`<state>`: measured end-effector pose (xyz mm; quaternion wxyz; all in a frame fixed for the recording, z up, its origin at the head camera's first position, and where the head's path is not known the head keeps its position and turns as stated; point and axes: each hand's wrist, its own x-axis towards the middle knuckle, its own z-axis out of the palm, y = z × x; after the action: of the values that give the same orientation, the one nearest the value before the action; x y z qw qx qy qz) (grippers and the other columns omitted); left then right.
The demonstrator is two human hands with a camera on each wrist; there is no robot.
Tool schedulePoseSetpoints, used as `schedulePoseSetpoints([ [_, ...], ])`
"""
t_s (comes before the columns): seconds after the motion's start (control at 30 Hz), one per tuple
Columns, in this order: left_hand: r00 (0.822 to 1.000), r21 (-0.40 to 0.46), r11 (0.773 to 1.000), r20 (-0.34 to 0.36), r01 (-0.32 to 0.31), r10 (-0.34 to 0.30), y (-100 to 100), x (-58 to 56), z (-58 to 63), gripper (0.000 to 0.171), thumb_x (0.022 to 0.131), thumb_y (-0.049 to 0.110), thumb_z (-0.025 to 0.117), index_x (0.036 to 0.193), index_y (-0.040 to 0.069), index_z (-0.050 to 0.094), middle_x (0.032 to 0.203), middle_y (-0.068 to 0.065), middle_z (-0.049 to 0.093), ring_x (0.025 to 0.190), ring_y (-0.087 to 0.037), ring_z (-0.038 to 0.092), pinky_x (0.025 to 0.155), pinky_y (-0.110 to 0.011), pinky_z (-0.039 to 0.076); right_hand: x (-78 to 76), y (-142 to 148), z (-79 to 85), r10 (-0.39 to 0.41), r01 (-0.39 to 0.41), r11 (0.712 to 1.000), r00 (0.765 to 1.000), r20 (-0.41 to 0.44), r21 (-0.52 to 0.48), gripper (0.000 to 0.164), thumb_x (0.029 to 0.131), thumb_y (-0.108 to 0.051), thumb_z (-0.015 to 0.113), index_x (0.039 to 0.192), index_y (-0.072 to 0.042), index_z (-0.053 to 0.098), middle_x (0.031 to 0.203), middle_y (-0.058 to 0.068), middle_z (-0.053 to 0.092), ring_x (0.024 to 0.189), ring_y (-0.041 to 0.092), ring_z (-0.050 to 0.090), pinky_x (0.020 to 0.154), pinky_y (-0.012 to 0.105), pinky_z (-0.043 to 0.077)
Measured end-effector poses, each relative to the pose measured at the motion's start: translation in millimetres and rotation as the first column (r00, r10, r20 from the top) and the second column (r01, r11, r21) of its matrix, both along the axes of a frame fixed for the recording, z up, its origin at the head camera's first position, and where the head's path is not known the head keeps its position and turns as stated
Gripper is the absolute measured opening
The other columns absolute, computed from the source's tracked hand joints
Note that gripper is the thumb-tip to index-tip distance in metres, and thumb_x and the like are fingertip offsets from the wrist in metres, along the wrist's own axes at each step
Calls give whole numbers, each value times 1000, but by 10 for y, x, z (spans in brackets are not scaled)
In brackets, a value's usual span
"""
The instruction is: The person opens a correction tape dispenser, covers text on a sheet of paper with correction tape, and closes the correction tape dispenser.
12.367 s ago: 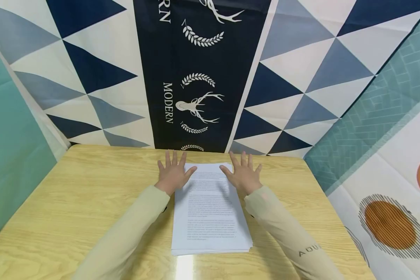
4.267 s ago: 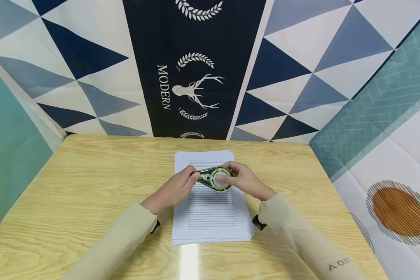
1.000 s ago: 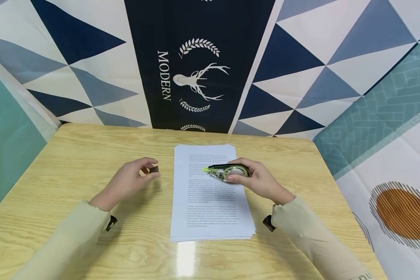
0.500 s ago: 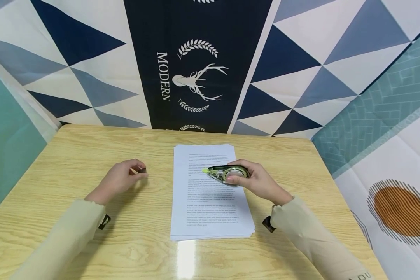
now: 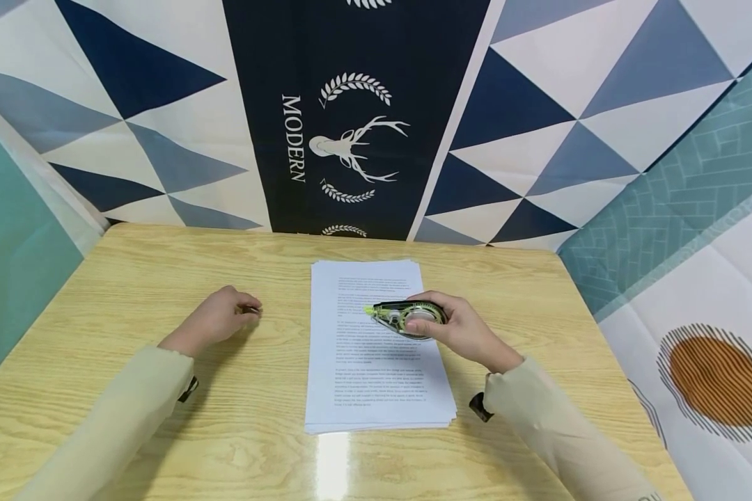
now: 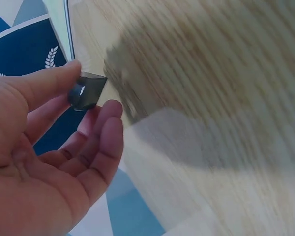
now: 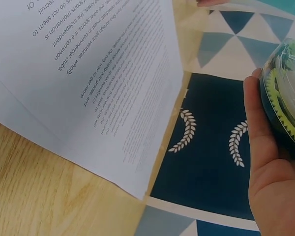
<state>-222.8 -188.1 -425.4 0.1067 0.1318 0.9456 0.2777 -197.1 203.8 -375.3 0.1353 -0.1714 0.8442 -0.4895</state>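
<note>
Prob at the cap-off stage rn: pinching small dark cap (image 6: 90,92) in left hand (image 5: 218,313), off to the left of paper stack (image 5: 379,379), can't tell if touching the surface (image 5: 244,431). Holding correction tape (image 5: 402,317) firmly clamped in right hand (image 5: 466,327), w/ green tip (image 5: 370,310) above the stack. For next move, prob need to put cap down n let go, keeping tape steady. Can read MODERN on dark wall panel (image 5: 357,42), plus "sports motivation" & "commercial clubs" on top page (image 7: 88,98). Can't make out any brand on tape tho.
</note>
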Motion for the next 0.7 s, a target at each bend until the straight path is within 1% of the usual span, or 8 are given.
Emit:
schedulePoseSetpoints([
  [0.07, 1000, -18, 1000, 3, 13, -13, 3, -14, -9, 24, 91, 10, 59, 112, -1, 66, 102, -13, 64, 93, -25, 51, 76, -35, 43, 0, 1, -6, -2, 2, 1000, 1000, 2, 2, 43, 83, -27, 71, 122, -14, 60, 113, 12, 64, 89, 18, 63, 72, 26, 52],
  [0.2, 999, -53, 998, 6, 46, -46, 6, -38, -17, 24, 91, 5, 57, 112, -2, 65, 103, -15, 62, 97, -29, 50, 80, -40, 44, -1, 6, -19, -8, 8, 1000, 1000, 9, 11, 45, 83, -29, 71, 123, -13, 59, 114, 12, 64, 91, 19, 63, 73, 26, 53],
  [0.3, 999, -92, 995, -9, 49, -50, 11, -55, -31, 29, 91, 5, 57, 118, -6, 60, 108, -21, 61, 101, -34, 52, 84, -45, 47, 6, 13, -31, -10, 10, 1000, 1000, 20, 15, 46, 83, -31, 71, 123, -13, 59, 116, 12, 63, 93, 20, 62, 74, 27, 53],
  [0.37, 999, -107, 994, -14, 31, -32, 17, -67, -38, 34, 91, 5, 57, 122, -9, 55, 112, -25, 59, 105, -38, 54, 88, -48, 47, 9, 16, -38, -10, 9, 1000, 1000, 26, 16, 46, 83, -31, 70, 124, -13, 59, 116, 12, 63, 93, 19, 62, 74, 27, 53],
  [0.47, 1000, -121, 993, -9, -3, 1, 29, -81, -35, 33, 92, 7, 56, 120, -10, 53, 112, -26, 60, 105, -40, 56, 88, -50, 47, 12, 17, -44, -11, 11, 1000, 999, 30, 10, 46, 83, -30, 70, 124, -13, 58, 116, 12, 63, 93, 19, 63, 74, 26, 52],
  [0.57, 1000, -129, 991, -3, -27, 27, 33, -88, -36, 28, 93, 9, 56, 115, -8, 57, 109, -24, 61, 104, -39, 57, 88, -50, 48, 17, 16, -45, -10, 10, 1000, 1000, 29, 6, 45, 83, -29, 70, 124, -13, 59, 115, 13, 63, 93, 18, 63, 74, 26, 52],
  [0.7, 999, -133, 991, -21, -31, 29, 27, -95, -41, 27, 92, 10, 57, 113, -7, 60, 110, -24, 61, 104, -40, 57, 88, -51, 47, 26, 17, -48, -6, 6, 1000, 1000, 28, -1, 45, 83, -28, 70, 124, -12, 59, 115, 13, 63, 93, 18, 63, 74, 25, 53],
])
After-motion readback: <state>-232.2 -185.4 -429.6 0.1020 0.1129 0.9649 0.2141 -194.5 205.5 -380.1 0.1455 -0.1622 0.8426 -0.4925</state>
